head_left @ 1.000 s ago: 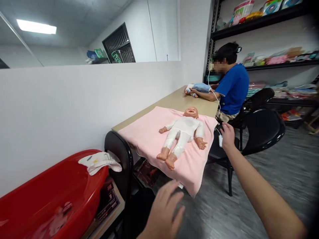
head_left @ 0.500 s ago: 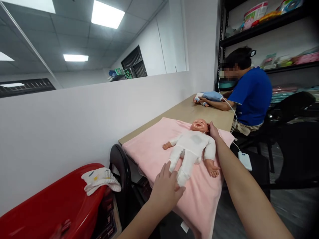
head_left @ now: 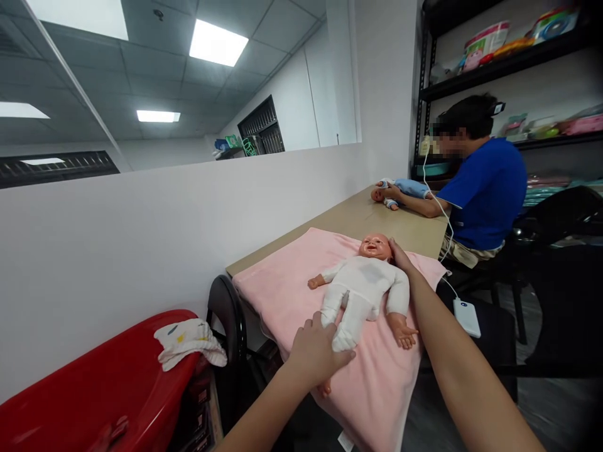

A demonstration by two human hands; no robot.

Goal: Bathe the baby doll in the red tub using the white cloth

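Note:
A baby doll point(head_left: 362, 282) with a white cloth body lies on its back on a pink blanket point(head_left: 277, 270). My left hand point(head_left: 315, 351) is closed round one of its lower legs, and a doll foot sticks out beneath the palm. At the side of the doll's head, my right hand point(head_left: 399, 256) cups it, with most fingers hidden behind the head. The doll's arms lie spread out to both sides.
The blanket hangs over the front of a tan table point(head_left: 343, 216). Left of it are a black chair point(head_left: 227, 320) and a red tub point(head_left: 117, 364) with a patterned cloth point(head_left: 191, 342). A co-worker point(head_left: 490, 188) handles another doll point(head_left: 409, 187). A white power bank point(head_left: 466, 317) rests on a chair.
My left hand has gone from lying over the doll's lower legs to curling round one, and a foot now shows below it. My right hand stays at the head. The view has shifted slightly.

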